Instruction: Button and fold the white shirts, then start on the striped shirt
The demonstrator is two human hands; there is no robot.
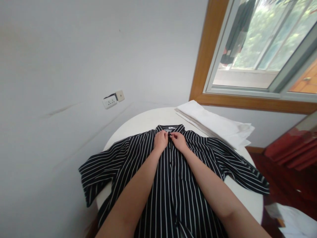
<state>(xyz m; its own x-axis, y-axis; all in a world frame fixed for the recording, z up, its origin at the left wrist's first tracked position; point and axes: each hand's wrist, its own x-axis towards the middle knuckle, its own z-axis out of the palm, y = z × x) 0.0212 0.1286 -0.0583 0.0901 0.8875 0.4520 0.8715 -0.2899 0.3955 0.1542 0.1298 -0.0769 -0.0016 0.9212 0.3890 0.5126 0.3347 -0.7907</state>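
Observation:
A black shirt with white stripes point(143, 155) lies face up across a round white table point(148, 115), collar toward the wall and sleeves spread to both sides. My left hand point(161, 140) and my right hand point(178, 140) meet at the top of its front opening, just below the collar point(182, 128). Fingers of both hands are pinched on the shirt's front edges there. Whether a button is between the fingertips is too small to tell. Down the middle, the front edges lie close together, and near the bottom they part a little.
Folded white sheets point(213, 122) lie at the table's back right. Behind the table are a wall with a power socket point(110, 101) and a wood-framed window point(200, 79). A red cloth point(294, 145) hangs at right, and white material point(294, 218) is low at the right.

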